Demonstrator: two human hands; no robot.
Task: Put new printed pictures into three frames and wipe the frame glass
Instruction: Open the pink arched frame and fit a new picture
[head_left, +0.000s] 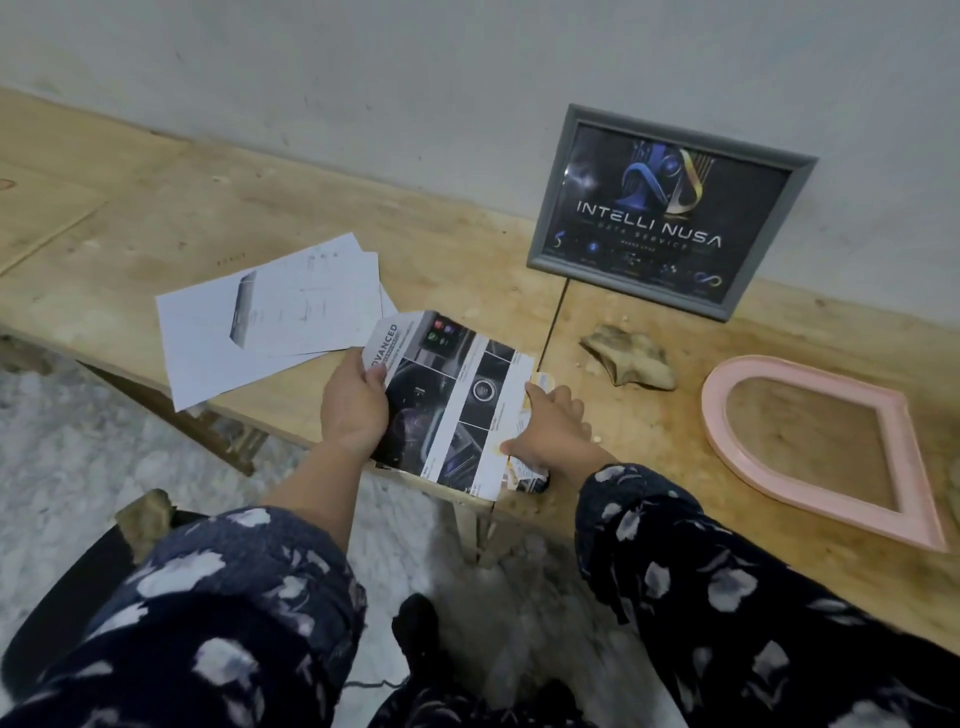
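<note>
My left hand (354, 405) grips the left edge of a printed picture (457, 395) with dark photo panels and the word "ADVANCED", held over the table's front edge. My right hand (550, 434) holds its right side, thumb on top, fingers on more prints underneath (524, 475). A grey frame (670, 208) with a dark "INTELLI NUSA" picture leans upright against the wall. A pink frame (815, 452) lies flat at the right, wood showing through it. A crumpled beige cloth (631, 358) lies between the two frames.
Two or three white sheets (270, 317) lie face down on the wooden table (156, 208), overhanging its front edge. A dark chair with another cloth (145, 519) stands at lower left. The white wall (467, 78) runs along the table's back.
</note>
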